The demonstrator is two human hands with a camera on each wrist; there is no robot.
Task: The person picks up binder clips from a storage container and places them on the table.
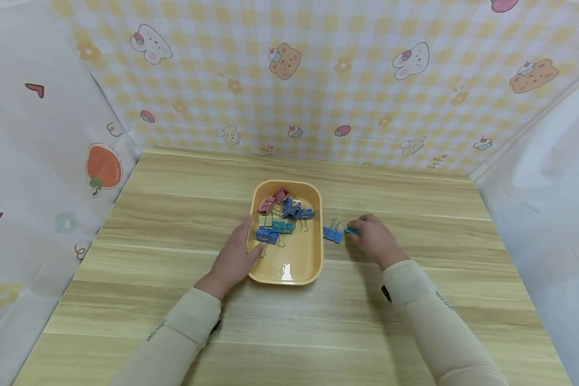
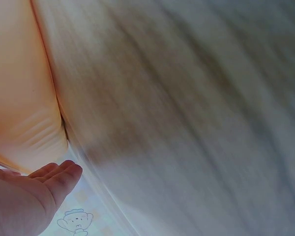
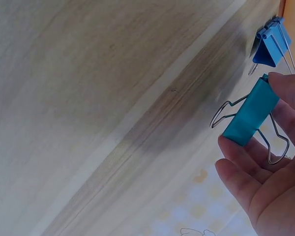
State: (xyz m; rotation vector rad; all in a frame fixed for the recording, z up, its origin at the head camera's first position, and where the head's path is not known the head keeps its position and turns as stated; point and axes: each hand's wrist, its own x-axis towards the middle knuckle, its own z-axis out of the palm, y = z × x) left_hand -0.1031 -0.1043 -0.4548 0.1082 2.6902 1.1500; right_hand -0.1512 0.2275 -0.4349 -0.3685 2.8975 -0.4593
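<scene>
My left hand [image 1: 232, 261] grips the left wall of a yellow plastic tray [image 1: 309, 271], thumb over the rim and fingers along the outside. In the left wrist view, the fingers [image 2: 64, 179] lie against the tray's outer side. Inside the tray are several binder clips: red ones [image 1: 267, 205], dark blue ones [image 1: 304, 214], a teal one [image 1: 283, 227] and a pale yellow-green one [image 1: 265, 220]. Right of the tray, my right hand [image 1: 376, 239] pinches a teal binder clip [image 3: 250, 112] by its ends between thumb and fingers. A blue binder clip [image 1: 333, 234] lies between that hand and the tray.
The tray stands on a light wood-grain table [image 1: 183, 198]. Behind it rises a yellow checked backdrop [image 1: 318, 96] with cartoon prints. White printed sheets [image 1: 34, 177] line the left side, and a white sheet [image 1: 550, 177] lines the right.
</scene>
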